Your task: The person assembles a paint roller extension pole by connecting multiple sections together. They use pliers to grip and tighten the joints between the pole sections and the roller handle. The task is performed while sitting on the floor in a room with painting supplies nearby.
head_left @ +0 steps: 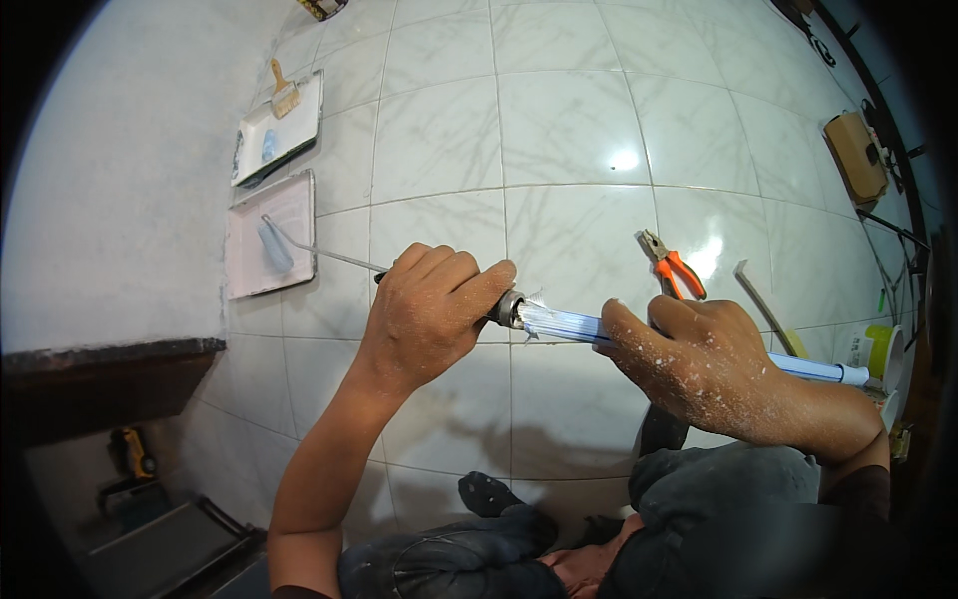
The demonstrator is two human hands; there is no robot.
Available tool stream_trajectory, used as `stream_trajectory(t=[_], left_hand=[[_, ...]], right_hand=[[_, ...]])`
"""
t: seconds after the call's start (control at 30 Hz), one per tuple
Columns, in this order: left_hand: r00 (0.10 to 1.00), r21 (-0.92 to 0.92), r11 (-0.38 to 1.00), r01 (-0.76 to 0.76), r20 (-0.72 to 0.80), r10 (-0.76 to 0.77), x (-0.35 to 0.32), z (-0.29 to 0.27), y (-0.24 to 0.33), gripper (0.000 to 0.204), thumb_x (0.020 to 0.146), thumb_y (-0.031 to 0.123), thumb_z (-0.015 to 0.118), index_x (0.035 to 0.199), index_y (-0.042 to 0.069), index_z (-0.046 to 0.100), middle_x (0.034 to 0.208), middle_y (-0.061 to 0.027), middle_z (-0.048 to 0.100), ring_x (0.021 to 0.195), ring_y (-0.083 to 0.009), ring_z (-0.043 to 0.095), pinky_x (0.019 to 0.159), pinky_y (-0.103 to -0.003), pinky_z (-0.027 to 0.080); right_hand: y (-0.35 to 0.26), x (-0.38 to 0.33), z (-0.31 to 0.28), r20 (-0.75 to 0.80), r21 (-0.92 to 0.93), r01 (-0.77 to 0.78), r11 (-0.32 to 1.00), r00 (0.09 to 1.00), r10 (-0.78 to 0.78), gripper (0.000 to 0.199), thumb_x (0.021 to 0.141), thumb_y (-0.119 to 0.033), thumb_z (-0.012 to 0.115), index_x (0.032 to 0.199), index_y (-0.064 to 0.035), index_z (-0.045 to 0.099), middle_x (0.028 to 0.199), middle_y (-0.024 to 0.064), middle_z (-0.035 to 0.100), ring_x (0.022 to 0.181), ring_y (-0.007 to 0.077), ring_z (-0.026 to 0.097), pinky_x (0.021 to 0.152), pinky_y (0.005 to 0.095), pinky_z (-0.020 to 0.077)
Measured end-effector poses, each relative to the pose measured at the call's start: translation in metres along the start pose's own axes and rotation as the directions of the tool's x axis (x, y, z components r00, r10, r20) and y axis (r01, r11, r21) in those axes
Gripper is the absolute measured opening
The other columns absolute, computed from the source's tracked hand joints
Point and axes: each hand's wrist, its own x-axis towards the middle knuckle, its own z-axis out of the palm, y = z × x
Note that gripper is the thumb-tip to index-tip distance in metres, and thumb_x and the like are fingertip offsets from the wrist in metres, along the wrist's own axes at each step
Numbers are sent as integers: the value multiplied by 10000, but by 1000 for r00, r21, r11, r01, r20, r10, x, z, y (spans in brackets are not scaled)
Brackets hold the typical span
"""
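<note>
Head view: floor work, two bare hands, one roller, one pole.

Left hand (424, 309): fingers curled closed around the handle of the roller (274, 247), thumb laid toward the metal collar (510, 308) at its end. The hold appears meant to steady the handle with the collar facing the pole.

Right hand (699, 364): closed around the blue-striped pole (569, 325), thumb and forefinger near its ragged end, likely for control close to the joint. Ragged end at the collar's mouth; how far inside, cannot tell.

Roller: head in the near tray (294, 205), wire reaching over the rim to the left hand; the tray probably keeps the wet sleeve off the floor (574, 130).

Far tray (307, 105): beside the near one, along the wall (120, 200). Brush (284, 95) across its end, handle past the rim, presumably to leave the grip clean.

Pliers (671, 265): orange-handled, on the floor just beyond the right hand, within easy reach.
</note>
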Motion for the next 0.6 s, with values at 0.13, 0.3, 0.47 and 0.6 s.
stream_trajectory(t=[0.13,0.3,0.47,0.6], left_hand=[[1000,-22,1000,5,5,-5,0,-4,5,259,793,31,781,1045,78,744,710,-31,533,657,-222,515,651,-379,391],[997,32,999,-11,82,8,0,-12,12,246,810,118,812,1038,100,721,716,-12,517,664,-191,527,656,-355,415],[987,73,997,-40,156,28,8,-25,19,257,778,218,849,917,98,669,688,-23,538,619,-208,541,596,-371,431],[979,127,988,-93,194,67,9,-29,20,253,865,302,785,892,103,629,624,-12,501,550,-176,525,529,-342,434]], right_hand=[[-1,2,-4,61,66,-30,997,998,26,302,969,-271,771,1145,-86,610,650,15,484,471,165,474,411,387,341],[0,1,-16,139,-38,35,999,990,-29,413,974,-264,749,1307,-58,617,674,25,503,485,166,506,402,378,346],[-1,2,-34,137,-132,140,981,983,-122,488,919,-147,726,1372,-19,597,709,50,538,513,157,548,364,352,364],[-7,0,-33,91,-251,207,946,978,-189,435,909,-110,703,1318,6,612,668,49,522,499,155,550,330,338,349]])
